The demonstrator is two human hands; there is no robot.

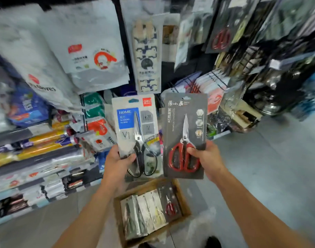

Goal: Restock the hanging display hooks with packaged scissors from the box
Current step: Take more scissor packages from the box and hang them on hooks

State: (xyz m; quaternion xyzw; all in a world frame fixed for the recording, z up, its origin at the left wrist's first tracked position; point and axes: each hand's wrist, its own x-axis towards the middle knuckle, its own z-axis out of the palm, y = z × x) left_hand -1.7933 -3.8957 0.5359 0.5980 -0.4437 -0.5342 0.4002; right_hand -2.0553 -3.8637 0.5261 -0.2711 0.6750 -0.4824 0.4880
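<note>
L hand [117, 161] holds a pale pack [133, 122] of black-handled scissors, fingers [129, 158] clasped round its lower edge, thumb on front. R hand [207, 158] grips a dark pack [184, 108] of red-handled scissors the same way. Both packs upright, side by side, just apart, in front of the shelves [36, 158]. Below, on the floor [260, 176], the box [185, 200] holds more packs [147, 212], incl. one red-handled pair.

Hanging glove packets [92, 56], shelved rolls [45, 139]
</note>
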